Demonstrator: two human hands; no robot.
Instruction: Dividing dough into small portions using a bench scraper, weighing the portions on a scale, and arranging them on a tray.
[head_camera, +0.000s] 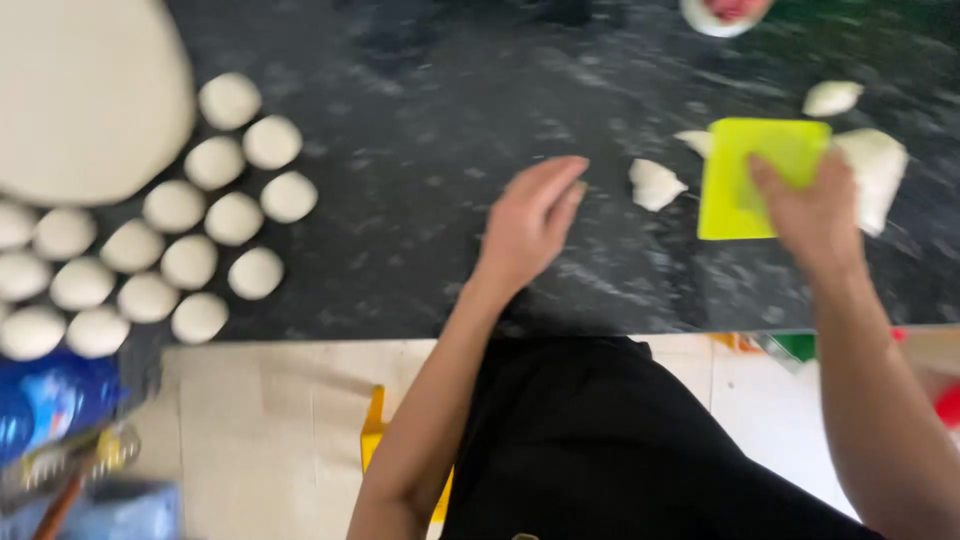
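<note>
Right hand (815, 215) grips a yellow-green scraper (745, 180) against the dough lump (878, 170) near the table's (420, 150) far right edge; portioning step, by appearance. Left hand (528, 222) is spread flat, empty, beside a cut dough piece (655, 184); rolled dough balls (190, 225) cluster at the left edge.

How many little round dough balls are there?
17 dough balls, clustered in rows at the counter's left below the big dough disc; more may be cut off there.

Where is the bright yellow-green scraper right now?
The scraper lies flat on the dark counter at upper right, under the right hand, among torn dough pieces.
</note>
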